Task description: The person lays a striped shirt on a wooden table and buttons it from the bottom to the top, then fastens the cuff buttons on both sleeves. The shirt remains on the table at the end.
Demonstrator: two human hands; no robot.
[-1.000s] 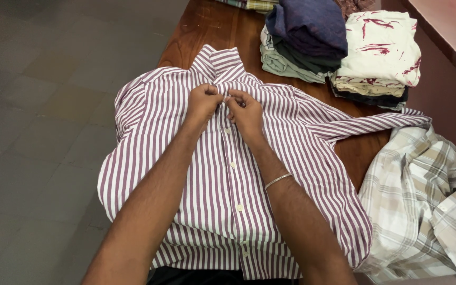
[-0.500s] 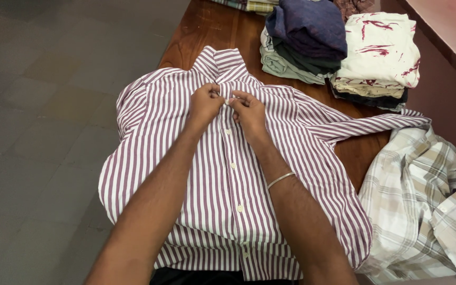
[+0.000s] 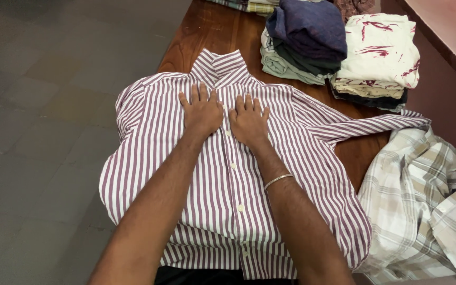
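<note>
A maroon-and-white striped shirt (image 3: 207, 211) lies front up and buttoned on a brown wooden table (image 3: 207, 37), its collar pointing away from me. My left hand (image 3: 201, 112) rests flat on the chest just left of the button placket, fingers spread. My right hand (image 3: 249, 120), with a thin metal bangle on the wrist, lies flat just right of the placket. Both palms press on the fabric and hold nothing. One sleeve stretches out to the right across the table.
Two stacks of folded clothes stand at the far end: a dark blue pile (image 3: 304, 37) and a white pile with red marks (image 3: 378, 53). A crumpled plaid shirt (image 3: 423, 206) lies at the right. Grey tiled floor (image 3: 43, 132) is on the left, a wall at the right.
Both hands were pinching the placket at a button near the collar. They have let go and now lie flat on the chest either side of the buttons.
</note>
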